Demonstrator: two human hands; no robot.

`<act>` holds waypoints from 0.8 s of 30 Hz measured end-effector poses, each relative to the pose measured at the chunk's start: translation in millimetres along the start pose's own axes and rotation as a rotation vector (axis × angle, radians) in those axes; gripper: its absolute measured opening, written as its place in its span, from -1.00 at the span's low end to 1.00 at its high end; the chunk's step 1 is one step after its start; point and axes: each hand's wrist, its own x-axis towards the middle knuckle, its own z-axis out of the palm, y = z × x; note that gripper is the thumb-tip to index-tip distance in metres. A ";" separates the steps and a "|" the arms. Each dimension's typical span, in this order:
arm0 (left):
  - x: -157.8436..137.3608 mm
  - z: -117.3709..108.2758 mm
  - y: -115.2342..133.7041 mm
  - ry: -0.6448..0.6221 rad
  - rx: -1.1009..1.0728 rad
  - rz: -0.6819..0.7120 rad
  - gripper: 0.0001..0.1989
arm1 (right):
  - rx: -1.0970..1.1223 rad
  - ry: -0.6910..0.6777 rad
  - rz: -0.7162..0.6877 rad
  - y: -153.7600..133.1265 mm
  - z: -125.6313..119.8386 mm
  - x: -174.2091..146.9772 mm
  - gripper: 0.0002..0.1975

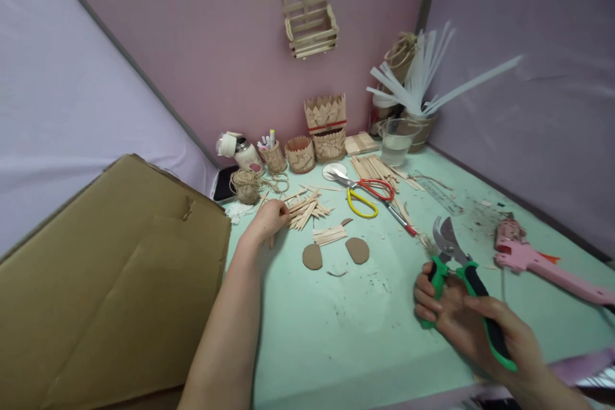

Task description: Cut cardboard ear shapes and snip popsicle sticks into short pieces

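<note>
My left hand is at the left edge of a loose pile of wooden craft sticks, its fingers bent and pinched together. The end of one craft stick pokes out below it; the fingertips are partly hidden. Held in my right hand are green and black pruning shears, their handles spread and blades apart, pointing away from me. Between the hands lie two brown rounded cardboard pieces, a left one and a right one, with a row of short sticks just behind them.
A large cardboard box stands at left. Red-and-yellow-handled scissors, a twine ball, a cup of water and more sticks are farther back. A pink glue gun lies at right. A stick basket hangs on the wall.
</note>
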 end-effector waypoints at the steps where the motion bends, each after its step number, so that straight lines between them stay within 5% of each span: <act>1: -0.7 -1.0 1.1 0.012 -0.022 0.023 -0.94 | 0.027 -0.004 0.003 0.6 -1.0 0.3 -0.65; 6: -3.0 -4.8 8.5 0.128 -0.188 0.135 -0.88 | 0.057 0.020 0.014 1.4 4.6 1.3 -0.63; 10: -6.4 -6.9 19.0 0.159 -0.736 0.181 -0.80 | 0.056 0.053 0.027 1.1 10.4 1.9 -0.64; 13: -12.5 -8.5 34.0 0.097 -1.099 0.116 -0.69 | 0.050 0.058 0.027 1.5 10.3 2.3 -0.64; 18: -26.8 -2.0 71.9 -0.063 -1.342 0.012 -0.53 | 0.072 0.016 0.033 2.0 6.8 4.1 -0.64; 24: -44.0 16.1 108.6 -0.382 -1.483 -0.004 -0.69 | 0.014 0.017 0.033 0.1 11.3 3.9 -0.63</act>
